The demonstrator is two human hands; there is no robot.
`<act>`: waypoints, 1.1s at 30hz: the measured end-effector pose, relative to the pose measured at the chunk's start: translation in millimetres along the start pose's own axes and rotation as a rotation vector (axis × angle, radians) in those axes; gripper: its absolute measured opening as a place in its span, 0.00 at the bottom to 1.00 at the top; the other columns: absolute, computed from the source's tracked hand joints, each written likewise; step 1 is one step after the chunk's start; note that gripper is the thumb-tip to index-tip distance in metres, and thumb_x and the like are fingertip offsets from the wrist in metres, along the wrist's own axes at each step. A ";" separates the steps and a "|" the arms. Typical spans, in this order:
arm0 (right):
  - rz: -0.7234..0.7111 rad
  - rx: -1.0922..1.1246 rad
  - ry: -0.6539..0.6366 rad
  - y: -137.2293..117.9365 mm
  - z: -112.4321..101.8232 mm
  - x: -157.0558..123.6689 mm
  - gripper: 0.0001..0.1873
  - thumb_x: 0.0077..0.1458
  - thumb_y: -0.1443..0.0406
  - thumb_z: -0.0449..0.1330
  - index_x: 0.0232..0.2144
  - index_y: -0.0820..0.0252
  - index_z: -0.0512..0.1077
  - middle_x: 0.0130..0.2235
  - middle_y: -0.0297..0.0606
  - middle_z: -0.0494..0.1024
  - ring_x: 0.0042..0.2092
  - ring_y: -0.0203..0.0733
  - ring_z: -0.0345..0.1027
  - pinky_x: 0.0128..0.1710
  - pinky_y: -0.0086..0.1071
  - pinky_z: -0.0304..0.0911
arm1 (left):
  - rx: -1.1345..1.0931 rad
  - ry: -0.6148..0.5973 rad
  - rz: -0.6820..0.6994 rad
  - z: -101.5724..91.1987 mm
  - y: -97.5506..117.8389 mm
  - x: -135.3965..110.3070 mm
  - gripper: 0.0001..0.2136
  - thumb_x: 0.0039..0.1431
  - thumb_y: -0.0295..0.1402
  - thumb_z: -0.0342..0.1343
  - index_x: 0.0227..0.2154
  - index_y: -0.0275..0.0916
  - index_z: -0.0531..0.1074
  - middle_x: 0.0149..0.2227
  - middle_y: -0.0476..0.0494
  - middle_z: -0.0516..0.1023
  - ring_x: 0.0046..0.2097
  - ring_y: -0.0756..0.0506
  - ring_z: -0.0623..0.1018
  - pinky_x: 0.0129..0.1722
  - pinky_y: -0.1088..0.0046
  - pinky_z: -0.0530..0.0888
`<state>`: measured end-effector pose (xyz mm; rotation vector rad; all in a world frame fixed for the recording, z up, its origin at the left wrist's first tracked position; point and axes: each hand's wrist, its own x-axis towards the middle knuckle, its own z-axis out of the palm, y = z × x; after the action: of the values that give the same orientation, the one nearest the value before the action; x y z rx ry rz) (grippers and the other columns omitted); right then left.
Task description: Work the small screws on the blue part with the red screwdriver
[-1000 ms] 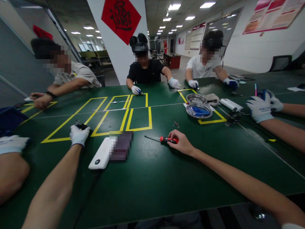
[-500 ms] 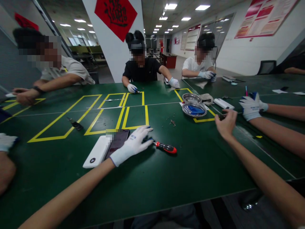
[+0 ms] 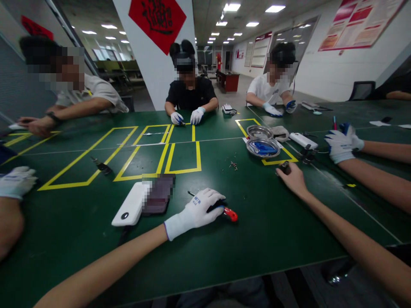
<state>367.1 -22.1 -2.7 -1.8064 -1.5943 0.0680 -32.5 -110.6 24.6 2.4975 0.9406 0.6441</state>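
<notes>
My left hand (image 3: 204, 207), in a white knit glove, is closed over the handle of a screwdriver (image 3: 231, 214) on the green table. The handle's red end sticks out past my fingers, and the shaft's tip shows on the other side. My bare right hand (image 3: 293, 179) pinches a small dark piece (image 3: 284, 167) just above the tabletop; its exact kind is unclear. Several small screws (image 3: 233, 165) lie scattered beyond my hands. To the left of my gloved hand are a white power bank (image 3: 131, 205) and a dark phone (image 3: 159, 199).
Two metal bowls (image 3: 263, 155) stand beyond my right hand, the nearer holding blue items. A small black object (image 3: 307, 155) and a white device (image 3: 303, 141) lie right of them. Co-workers' gloved hands (image 3: 342, 145) rest around the table. A dark tool (image 3: 102, 166) lies left.
My left hand has moved right and closed over the screwdriver handle. My right hand has shifted left with the dark piece. Across the table, a co-worker's hand has drawn back from a white device.
</notes>
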 end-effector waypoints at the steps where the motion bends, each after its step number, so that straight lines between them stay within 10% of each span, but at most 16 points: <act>1: -0.038 0.104 -0.097 -20.2 2.7 -15.1 0.19 0.49 0.56 0.61 0.40 0.62 0.71 0.40 0.45 0.75 0.37 0.46 0.68 0.37 0.41 0.65 | -0.011 0.024 -0.040 -0.8 -1.8 1.0 0.18 0.61 0.40 0.49 0.53 0.42 0.66 0.49 0.39 0.72 0.51 0.42 0.71 0.52 0.61 0.68; 6: -0.242 0.639 -0.659 -121.7 15.8 -69.8 0.35 0.49 0.59 0.64 0.58 0.51 0.59 0.55 0.43 0.69 0.40 0.43 0.72 0.37 0.38 0.71 | -0.011 0.135 -0.222 -2.8 -16.7 8.8 0.36 0.53 0.45 0.57 0.63 0.41 0.52 0.57 0.35 0.66 0.57 0.36 0.68 0.56 0.56 0.66; 19: -0.499 0.102 -0.410 -164.0 117.4 1.1 0.09 0.53 0.61 0.62 0.36 0.59 0.76 0.36 0.42 0.75 0.36 0.43 0.70 0.38 0.36 0.66 | -0.136 0.277 -0.353 -7.4 -51.4 0.0 0.34 0.47 0.39 0.62 0.58 0.42 0.59 0.58 0.37 0.65 0.59 0.38 0.67 0.58 0.57 0.64; 28: -0.605 -0.013 -0.468 -182.6 126.1 3.4 0.05 0.55 0.68 0.60 0.27 0.60 0.72 0.34 0.47 0.74 0.37 0.48 0.71 0.38 0.38 0.65 | -0.159 0.258 -0.451 -14.0 -49.9 -12.5 0.25 0.49 0.38 0.59 0.52 0.44 0.66 0.47 0.42 0.74 0.50 0.39 0.74 0.50 0.59 0.70; 33: -0.521 0.294 -0.571 -188.3 120.2 -9.9 0.05 0.56 0.63 0.59 0.30 0.60 0.70 0.32 0.40 0.75 0.34 0.43 0.70 0.36 0.36 0.66 | -0.365 0.399 -0.491 -10.4 -52.9 5.0 0.18 0.50 0.37 0.58 0.46 0.41 0.69 0.41 0.43 0.76 0.44 0.41 0.76 0.46 0.62 0.72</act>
<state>147.9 21.8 4.4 -1.1523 -2.2681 0.5847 -61.7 -68.3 7.7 1.7572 1.3719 1.0487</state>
